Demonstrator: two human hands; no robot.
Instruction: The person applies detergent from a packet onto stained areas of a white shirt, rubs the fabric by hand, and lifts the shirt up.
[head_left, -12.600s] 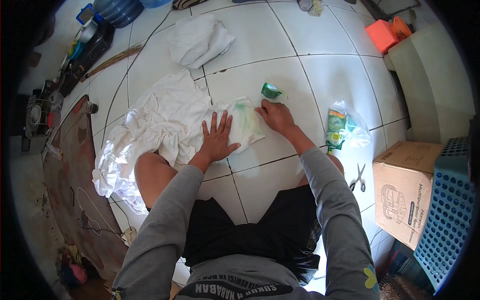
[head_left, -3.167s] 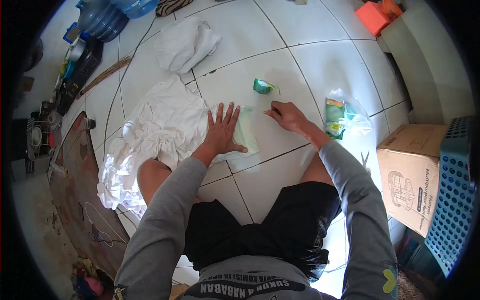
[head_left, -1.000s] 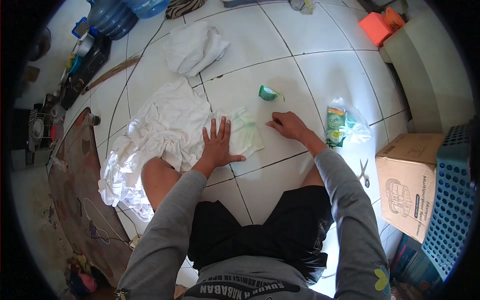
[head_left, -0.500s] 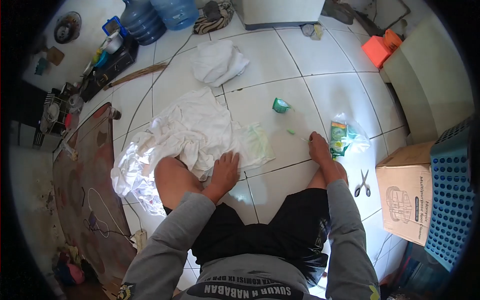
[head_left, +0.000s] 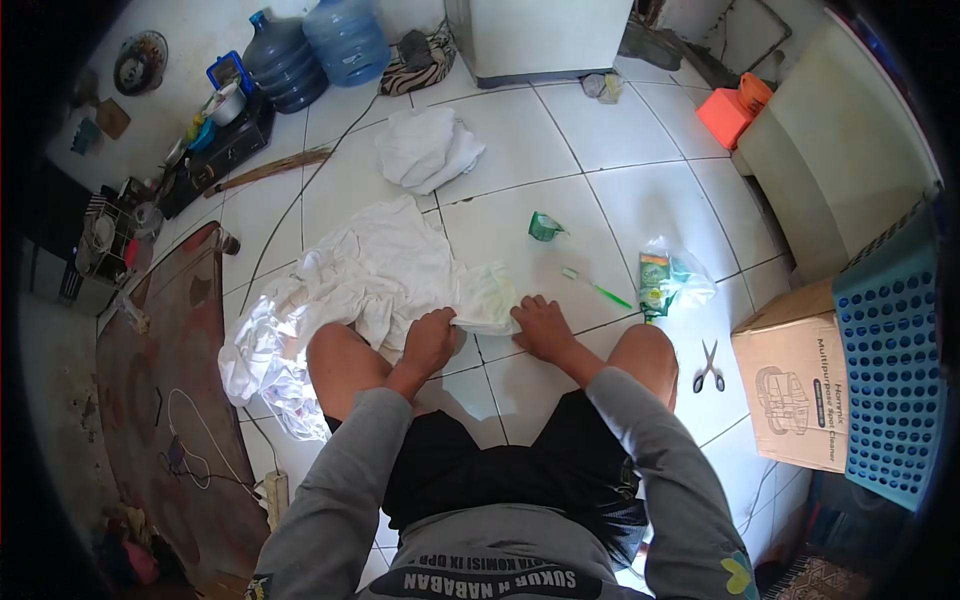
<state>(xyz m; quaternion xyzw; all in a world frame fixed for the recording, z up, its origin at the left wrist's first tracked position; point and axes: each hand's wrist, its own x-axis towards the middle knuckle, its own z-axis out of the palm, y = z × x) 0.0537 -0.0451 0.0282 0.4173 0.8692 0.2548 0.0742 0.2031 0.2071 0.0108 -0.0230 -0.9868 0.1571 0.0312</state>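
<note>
A white shirt lies spread and crumpled on the tiles before me, with a yellow-green tint on its sleeve-like right end. My left hand is closed on the near edge of this cloth. Fingers bent, my right hand pinches the right corner of the same end. A green toothbrush rests on the floor beyond my right hand. Farther off stands a small crumpled green packet. To the right of the brush is a green and yellow packet in a clear plastic bag.
Scissors lie open on the right, near a cardboard box and a blue perforated basket. Another bundled white cloth sits farther back. A dark cable crosses the floor. Water jugs stand at the back.
My right hand has let go of the toothbrush, now lying on the floor, and moved left to the cloth's corner. My left hand has gone from resting flat to gripping the cloth's edge.
</note>
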